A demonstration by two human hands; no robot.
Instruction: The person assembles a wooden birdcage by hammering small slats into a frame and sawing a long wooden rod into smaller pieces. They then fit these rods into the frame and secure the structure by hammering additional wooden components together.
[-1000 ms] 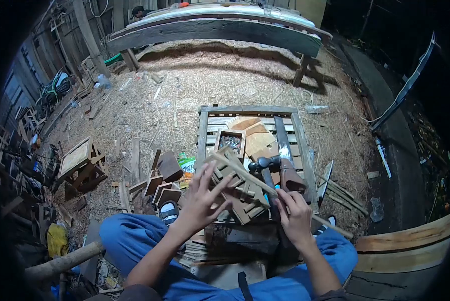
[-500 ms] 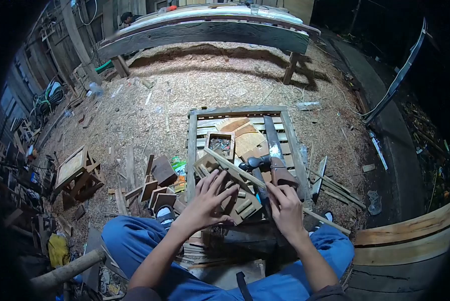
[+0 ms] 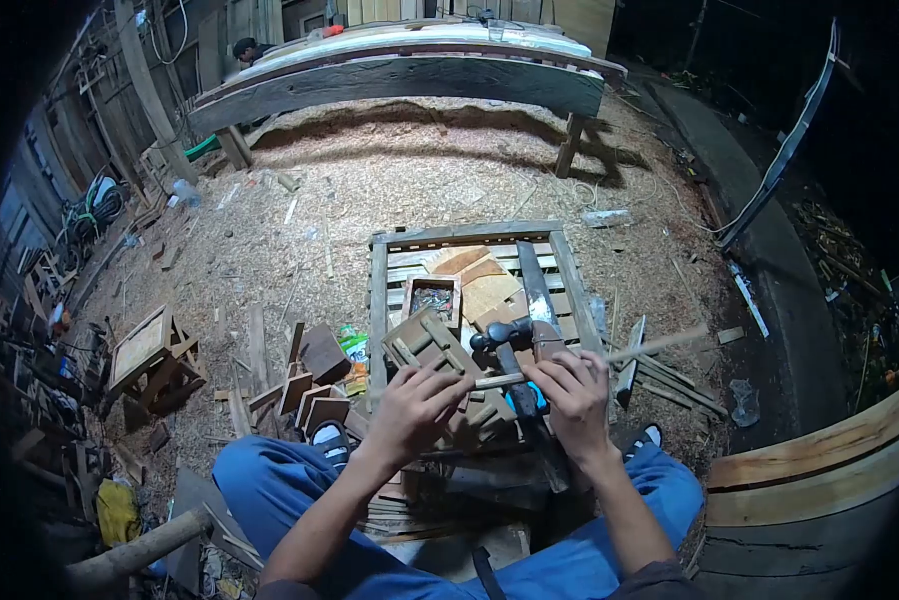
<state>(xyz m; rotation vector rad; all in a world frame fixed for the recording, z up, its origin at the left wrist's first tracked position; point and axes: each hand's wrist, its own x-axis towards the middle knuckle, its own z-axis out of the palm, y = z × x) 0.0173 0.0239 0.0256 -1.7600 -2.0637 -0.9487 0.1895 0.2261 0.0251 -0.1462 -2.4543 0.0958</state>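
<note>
A thin wooden stick (image 3: 499, 380) is held level across my lap, its far part reaching out to the right. My left hand (image 3: 409, 408) pinches its left end. Farther along, my right hand (image 3: 571, 400) is closed around it. Below the stick lies a hammer (image 3: 504, 334), its dark handle pointing toward me. Beside my left hand is a small wooden piece with strips on it (image 3: 424, 338), partly hidden by the fingers. A small wooden box (image 3: 409, 298) of nails or similar metal bits stands behind it. A flat-bladed tool (image 3: 535, 285) lies at the right.
A slatted wooden stand (image 3: 379, 270) carries these things. Wooden pieces (image 3: 319, 350) and a small stool-like frame (image 3: 141, 350) lie at the left. Loose sticks (image 3: 669, 375) and long boards (image 3: 819, 460) are at the right. A workbench (image 3: 399, 85) stands beyond, with a person behind it.
The stick has swung from slanting down rightward to rising slightly rightward, and slid right. My left hand has gone from spread fingers to pinching its end.
</note>
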